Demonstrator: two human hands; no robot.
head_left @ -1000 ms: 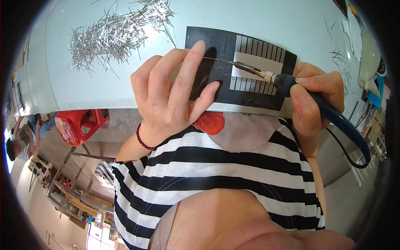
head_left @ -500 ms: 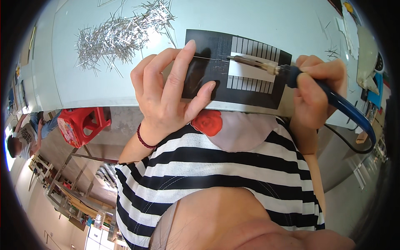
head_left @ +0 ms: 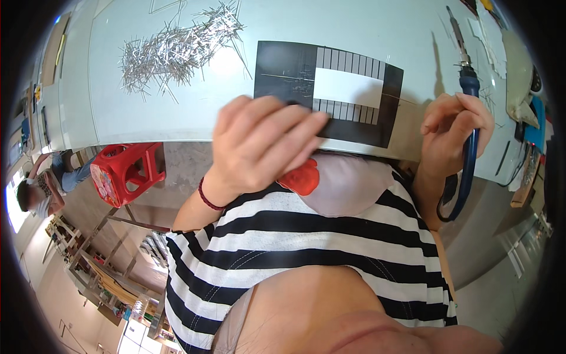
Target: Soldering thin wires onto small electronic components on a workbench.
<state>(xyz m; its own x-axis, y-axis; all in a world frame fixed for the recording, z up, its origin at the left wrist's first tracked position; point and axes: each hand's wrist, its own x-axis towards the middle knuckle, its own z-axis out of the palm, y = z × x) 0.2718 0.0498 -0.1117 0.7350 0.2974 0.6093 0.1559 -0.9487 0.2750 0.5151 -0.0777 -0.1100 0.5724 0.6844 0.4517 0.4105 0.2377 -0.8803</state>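
Note:
A black board (head_left: 392, 127) with two rows of grey strips and a white band lies at the table's near edge. My left hand (head_left: 262, 144) hovers over its near left part, slightly blurred, fingers bent side by side; the thumb is hidden, and whether it holds anything cannot be made out. A thin wire (head_left: 280, 76) lies across the board's left part. My right hand (head_left: 451, 130), right of the board, is closed around a blue-handled soldering iron (head_left: 470, 79), its metal tip pointing away from me. A fine line, perhaps wire, runs from the board's right edge toward that hand.
A loose pile of short silvery wires (head_left: 177, 56) lies at the table's far left. Tools, a pale bag (head_left: 519, 88) and a blue item (head_left: 533, 121) crowd the right edge. A red stool (head_left: 127, 171) stands left below the table, with a person (head_left: 44, 192) beyond it.
My right hand has lifted the soldering iron off the board and turned its tip away. My left hand has drawn back toward me, off the wire, and its fingers have come together.

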